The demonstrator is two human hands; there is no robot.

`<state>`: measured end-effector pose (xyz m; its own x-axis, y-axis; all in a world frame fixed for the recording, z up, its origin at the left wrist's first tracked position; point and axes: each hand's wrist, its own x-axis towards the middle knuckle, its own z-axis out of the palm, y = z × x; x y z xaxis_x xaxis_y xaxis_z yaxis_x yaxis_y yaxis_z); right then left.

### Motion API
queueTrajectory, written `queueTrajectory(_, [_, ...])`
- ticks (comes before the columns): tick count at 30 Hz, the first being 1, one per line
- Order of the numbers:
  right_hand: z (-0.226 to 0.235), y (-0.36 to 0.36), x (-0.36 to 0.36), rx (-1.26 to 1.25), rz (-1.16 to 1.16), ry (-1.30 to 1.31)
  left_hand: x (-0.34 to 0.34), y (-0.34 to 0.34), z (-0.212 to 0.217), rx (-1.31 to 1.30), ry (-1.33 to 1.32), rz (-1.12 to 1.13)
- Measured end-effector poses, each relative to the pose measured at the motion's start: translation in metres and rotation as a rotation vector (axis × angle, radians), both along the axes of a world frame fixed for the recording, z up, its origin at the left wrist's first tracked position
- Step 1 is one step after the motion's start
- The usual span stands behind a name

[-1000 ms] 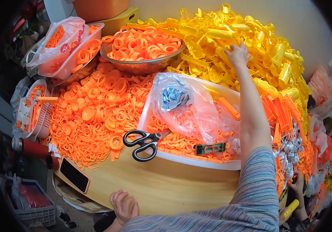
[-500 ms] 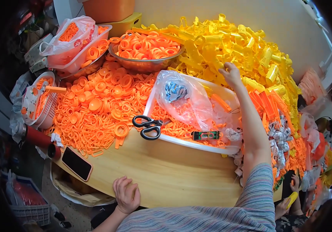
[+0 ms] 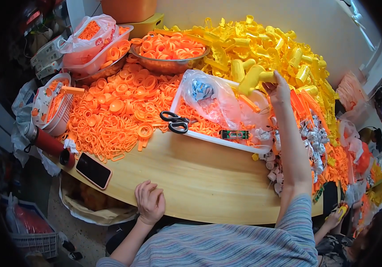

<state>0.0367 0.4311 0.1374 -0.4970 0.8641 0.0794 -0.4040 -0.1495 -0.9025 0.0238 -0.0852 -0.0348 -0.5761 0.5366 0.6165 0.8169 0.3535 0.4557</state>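
Observation:
My right hand [image 3: 278, 90] pinches the end of a yellow plastic part [image 3: 250, 79], tube-like with a side branch, above the far right corner of a white tray [image 3: 226, 141]. Behind it rises a large heap of yellow plastic parts [image 3: 295, 58]. Near the table's front edge, my left hand [image 3: 150, 201] rests with loosely bent fingers and nothing in it. Inside the tray are small orange pieces, a clear plastic bag [image 3: 220, 109] and a small dark rectangular piece with a green middle [image 3: 234, 134]. Black-handled scissors [image 3: 176, 122] lie across the tray's near left corner.
Orange rings and clips [image 3: 106, 115] cover the table's left, below a metal bowl [image 3: 168, 66] of orange rings. A phone [image 3: 94, 171] and a red flask [image 3: 48, 144] are by the left edge. Wrapped white pieces [image 3: 314, 140] lie right. Another person's hand [image 3: 336, 216] holds something yellow.
My right hand has taken a yellow part from the heap and drawn it back toward the tray. The left hand stays by the table edge. The whole view has shifted slightly.

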Motion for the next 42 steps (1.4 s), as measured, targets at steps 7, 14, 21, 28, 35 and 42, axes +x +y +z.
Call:
queueTrajectory(7, [-0.004,-0.181,0.067,0.477,0.335,-0.483,0.008,0.004,0.017,0.239,-0.385,-0.08])
queueTrajectory(14, [-0.069,-0.284,0.076,0.483,0.752,-0.569,0.026,0.059,0.026,0.202,-0.465,-0.432])
queueTrajectory(21, [-0.06,-0.159,-0.006,0.648,0.333,-0.506,0.014,0.06,0.0,0.133,-0.468,-0.179])
queueTrajectory(28, [-0.094,0.04,-0.108,1.021,-0.372,-0.965,-0.003,0.081,0.017,-0.21,-0.279,-0.286])
queueTrajectory(35, [-0.087,0.065,-0.15,0.921,-0.272,-1.412,-0.003,0.08,0.008,-0.309,-0.262,-0.274])
queueTrajectory(42, [-0.077,0.075,-0.148,0.899,-0.486,-1.124,-0.007,0.081,0.009,-0.259,-0.265,-0.29])
